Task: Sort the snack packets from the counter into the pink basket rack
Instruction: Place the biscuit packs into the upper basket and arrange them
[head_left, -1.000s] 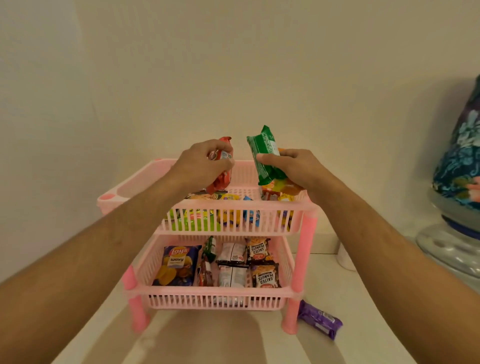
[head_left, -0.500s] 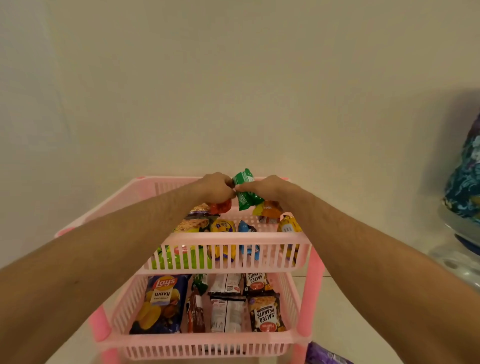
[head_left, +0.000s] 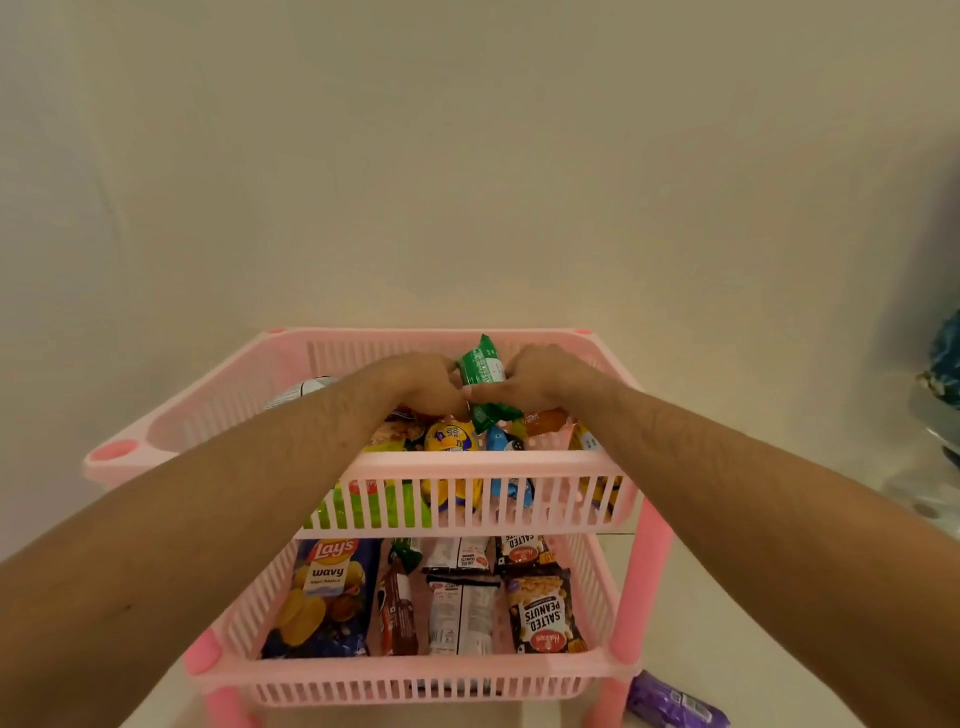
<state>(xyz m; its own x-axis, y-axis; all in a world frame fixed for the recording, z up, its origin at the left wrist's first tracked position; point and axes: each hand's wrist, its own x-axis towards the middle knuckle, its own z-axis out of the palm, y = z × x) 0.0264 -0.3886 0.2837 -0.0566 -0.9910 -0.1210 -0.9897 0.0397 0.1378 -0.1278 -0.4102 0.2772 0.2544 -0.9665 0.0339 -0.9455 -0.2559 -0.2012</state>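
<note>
The pink basket rack (head_left: 467, 460) has two tiers, both holding snack packets. Both my hands are over the back of the top basket, knuckles nearly touching. My right hand (head_left: 543, 379) is shut on a green packet (head_left: 485, 371) that stands upright between the hands. My left hand (head_left: 415, 382) is curled shut beside it; the red packet it held is almost wholly hidden under the fingers. A purple packet (head_left: 675, 704) lies on the counter by the rack's front right leg.
The lower basket holds a blue Lay's bag (head_left: 324, 592), salted peanut packets (head_left: 543, 610) and others. Yellow, blue and green packets fill the top basket. A wall stands right behind the rack. A blue patterned object (head_left: 945, 364) is at the far right.
Both hands have dropped from above the rack into the top basket and come together. The camera has moved closer, so the rack fills more of the view.
</note>
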